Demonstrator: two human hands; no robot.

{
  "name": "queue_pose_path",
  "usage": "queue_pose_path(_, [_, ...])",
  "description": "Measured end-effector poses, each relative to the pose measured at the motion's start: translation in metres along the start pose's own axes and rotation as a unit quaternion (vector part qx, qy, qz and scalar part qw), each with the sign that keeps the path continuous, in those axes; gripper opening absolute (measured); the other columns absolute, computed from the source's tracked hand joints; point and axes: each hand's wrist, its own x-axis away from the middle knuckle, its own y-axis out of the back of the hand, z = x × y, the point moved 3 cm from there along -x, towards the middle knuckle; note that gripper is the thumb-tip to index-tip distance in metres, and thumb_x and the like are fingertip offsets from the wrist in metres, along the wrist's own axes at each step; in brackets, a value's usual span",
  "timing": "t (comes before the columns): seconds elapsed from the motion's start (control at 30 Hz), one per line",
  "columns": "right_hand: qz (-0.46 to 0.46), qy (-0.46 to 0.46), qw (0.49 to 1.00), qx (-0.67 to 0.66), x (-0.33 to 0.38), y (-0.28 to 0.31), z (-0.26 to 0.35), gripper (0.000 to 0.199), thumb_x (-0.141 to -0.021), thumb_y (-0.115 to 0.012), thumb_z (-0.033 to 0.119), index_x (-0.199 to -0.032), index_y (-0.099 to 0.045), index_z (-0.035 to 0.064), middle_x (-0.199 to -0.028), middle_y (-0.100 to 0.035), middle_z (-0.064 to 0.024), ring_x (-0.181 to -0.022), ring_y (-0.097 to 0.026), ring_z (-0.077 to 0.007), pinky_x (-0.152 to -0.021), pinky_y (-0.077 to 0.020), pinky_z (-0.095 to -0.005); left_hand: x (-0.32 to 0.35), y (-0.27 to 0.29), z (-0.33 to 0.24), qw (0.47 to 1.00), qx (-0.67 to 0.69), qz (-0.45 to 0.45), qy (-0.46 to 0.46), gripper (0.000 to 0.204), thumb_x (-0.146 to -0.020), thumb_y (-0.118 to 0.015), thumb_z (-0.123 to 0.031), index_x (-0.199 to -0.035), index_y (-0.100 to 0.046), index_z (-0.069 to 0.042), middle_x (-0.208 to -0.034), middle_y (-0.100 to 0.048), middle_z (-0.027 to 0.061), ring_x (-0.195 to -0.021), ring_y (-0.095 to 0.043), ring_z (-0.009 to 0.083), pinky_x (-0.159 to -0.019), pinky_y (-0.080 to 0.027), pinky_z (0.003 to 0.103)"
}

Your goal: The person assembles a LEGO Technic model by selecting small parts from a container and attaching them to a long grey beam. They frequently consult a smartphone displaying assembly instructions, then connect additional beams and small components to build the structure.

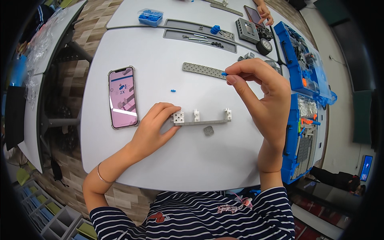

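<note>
My left hand grips the left end of a grey beam on the white table. White connector blocks stand along that beam: one under my left fingers, one near the middle, one at the right end. Raised above the table, my right hand pinches a small blue connector pin between thumb and forefinger. Behind the pin lies a long grey perforated plate, apart from the beam. A second blue pin rests beyond my left hand. Just nearer than the beam is a small grey square piece.
A phone with a lit pink screen lies at the left. Far back are a tub of blue pieces, a grey parts tray and a wheel. Blue parts boxes line the right edge. Another person's hand is at the far right.
</note>
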Motion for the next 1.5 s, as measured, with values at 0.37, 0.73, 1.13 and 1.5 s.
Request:
queue_pose_path(0.37, [0.095, 0.012, 0.995, 0.013, 0.005, -0.007, 0.005, 0.006, -0.098, -0.074, 0.0, -0.1, -0.07, -0.0028, -0.095, -0.07, -0.0083, -0.083, -0.067, -0.0157, -0.077, -0.0543, -0.0279, 0.002, 0.0, 0.004, 1.0, 0.018, -0.002, -0.014, 0.051, -0.084, -0.082, 0.0, -0.133, -0.066, -0.001, -0.126, -0.066, 0.0154, -0.116, -0.067, 0.0321, -0.099, -0.057, 0.039])
queue_pose_path(0.73, [0.113, 0.0, 0.993, 0.028, 0.007, -0.027, 0.004, 0.013, -0.092, -0.08, 0.0, -0.094, -0.068, -0.0036, -0.09, -0.069, -0.0092, -0.082, -0.062, -0.0175, -0.077, -0.0499, -0.0292, 0.01, -0.004, 0.01, 0.999, 0.039, -0.005, -0.022, 0.049, -0.088, -0.079, -0.003, -0.134, -0.063, -0.002, -0.127, -0.062, 0.0145, -0.12, -0.063, 0.0321, -0.102, -0.056, 0.041])
queue_pose_path(1.13, [0.147, -0.02, 0.989, 0.02, 0.009, -0.044, -0.002, 0.011, -0.09, -0.078, -0.005, -0.098, -0.071, -0.004, -0.094, -0.073, -0.0107, -0.084, -0.065, -0.0181, -0.078, -0.0516, -0.0295, 0.011, -0.004, 0.012, 0.998, 0.048, -0.024, -0.014, 0.047, -0.086, -0.079, -0.001, -0.129, -0.061, 0.0, -0.125, -0.061, 0.0144, -0.118, -0.063, 0.0331, -0.1, -0.056, 0.041])
queue_pose_path(1.5, [0.202, 0.02, 0.979, 0.02, 0.008, -0.069, 0.006, 0.015, -0.082, -0.074, -0.011, -0.095, -0.071, -0.0035, -0.093, -0.073, -0.0114, -0.083, -0.068, -0.021, -0.077, -0.0533, -0.0301, 0.01, -0.002, 0.011, 0.997, 0.07, -0.018, 0.022, 0.047, -0.085, -0.082, -0.002, -0.128, -0.061, -0.001, -0.126, -0.061, 0.0143, -0.116, -0.065, 0.0329, -0.099, -0.056, 0.04])
